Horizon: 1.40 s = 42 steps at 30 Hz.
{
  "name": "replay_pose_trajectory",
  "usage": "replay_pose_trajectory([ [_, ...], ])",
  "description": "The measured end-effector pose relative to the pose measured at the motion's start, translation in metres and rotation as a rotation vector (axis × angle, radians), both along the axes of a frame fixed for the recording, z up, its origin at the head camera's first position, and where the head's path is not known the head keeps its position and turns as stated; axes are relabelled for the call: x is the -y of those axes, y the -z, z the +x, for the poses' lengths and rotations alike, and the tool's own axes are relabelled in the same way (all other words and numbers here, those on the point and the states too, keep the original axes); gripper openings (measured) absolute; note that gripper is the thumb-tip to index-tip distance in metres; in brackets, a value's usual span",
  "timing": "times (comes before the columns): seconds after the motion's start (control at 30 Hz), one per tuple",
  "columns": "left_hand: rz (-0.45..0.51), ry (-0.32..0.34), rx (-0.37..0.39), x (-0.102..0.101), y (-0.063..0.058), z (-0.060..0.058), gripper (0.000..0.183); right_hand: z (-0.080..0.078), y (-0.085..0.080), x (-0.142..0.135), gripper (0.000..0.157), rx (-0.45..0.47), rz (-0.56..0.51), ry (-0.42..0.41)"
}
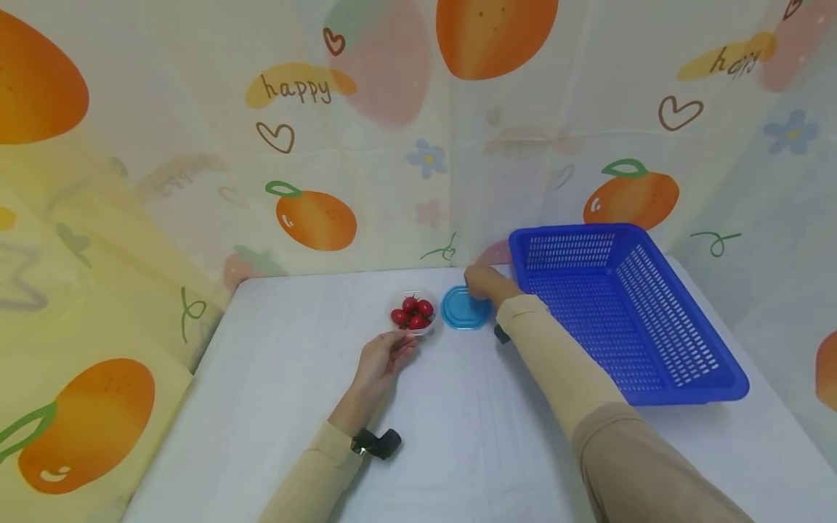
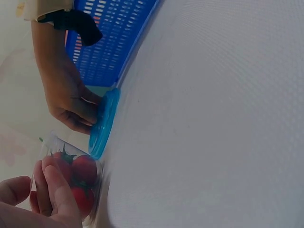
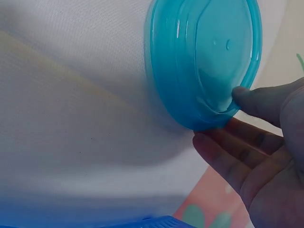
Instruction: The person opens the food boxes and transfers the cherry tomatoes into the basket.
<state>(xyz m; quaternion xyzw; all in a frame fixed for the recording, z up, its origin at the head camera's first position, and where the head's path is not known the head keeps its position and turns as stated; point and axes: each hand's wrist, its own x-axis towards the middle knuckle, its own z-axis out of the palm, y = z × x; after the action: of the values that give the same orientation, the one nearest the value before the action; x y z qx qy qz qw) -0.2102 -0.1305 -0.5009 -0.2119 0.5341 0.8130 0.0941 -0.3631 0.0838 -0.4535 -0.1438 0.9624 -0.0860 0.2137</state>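
Head view: An uncovered clear plastic tub (image 1: 421, 331) of cherry tomatoes (image 1: 415, 320) stands on the white table (image 1: 294, 349). A blue lid (image 1: 464, 308) is just beside it at 3 o'clock; a blue slotted basket (image 1: 578, 305) stands beyond, also at 3. The left hand (image 1: 381, 359) is at the tub's 7 o'clock; the right hand (image 1: 487, 282) is at the lid's 1 o'clock edge.

Left wrist view: The left hand's fingers rest against the tub wall, relaxed and not wrapped round it, thumb apart. This contact appears to steady the tub. The lid is at the tub's 1 o'clock.

Right wrist view: The right hand pinches the lid at 5 o'clock, thumb on its face, fingers at its edge, presumably because the rim offers the best purchase. Whether the lid bears on the table cannot be told.
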Motion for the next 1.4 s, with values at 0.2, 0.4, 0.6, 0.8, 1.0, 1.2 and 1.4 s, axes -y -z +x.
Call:
replay_pose_trajectory([
  [0.2,0.011,0.02,-0.015,0.001,0.0,-0.001,0.025,0.003,-0.001,-0.001,0.024,-0.005,0.005,-0.014],
  [0.4,0.01,0.031,-0.011,0.001,0.0,-0.002,0.024,0.002,-0.002,-0.001,0.027,0.015,0.004,-0.012],
  [0.6,-0.001,0.039,-0.01,0.002,-0.002,-0.003,0.026,0.003,-0.01,-0.003,0.031,0.014,0.0,-0.014],
  [0.8,0.013,0.025,-0.006,0.003,-0.001,-0.003,0.026,0.007,-0.024,0.002,0.037,0.02,-0.06,-0.033],
  [1.0,0.023,0.021,0.001,0.005,0.001,-0.002,0.026,0.008,-0.03,0.011,0.038,0.009,-0.087,-0.077],
  [1.2,0.034,0.023,0.008,0.004,0.0,-0.001,0.027,0.013,-0.032,0.017,0.039,-0.014,-0.125,-0.114],
  [1.4,0.033,0.025,-0.006,0.004,-0.002,-0.001,0.026,0.026,-0.048,0.022,0.037,-0.051,-0.183,-0.169],
])
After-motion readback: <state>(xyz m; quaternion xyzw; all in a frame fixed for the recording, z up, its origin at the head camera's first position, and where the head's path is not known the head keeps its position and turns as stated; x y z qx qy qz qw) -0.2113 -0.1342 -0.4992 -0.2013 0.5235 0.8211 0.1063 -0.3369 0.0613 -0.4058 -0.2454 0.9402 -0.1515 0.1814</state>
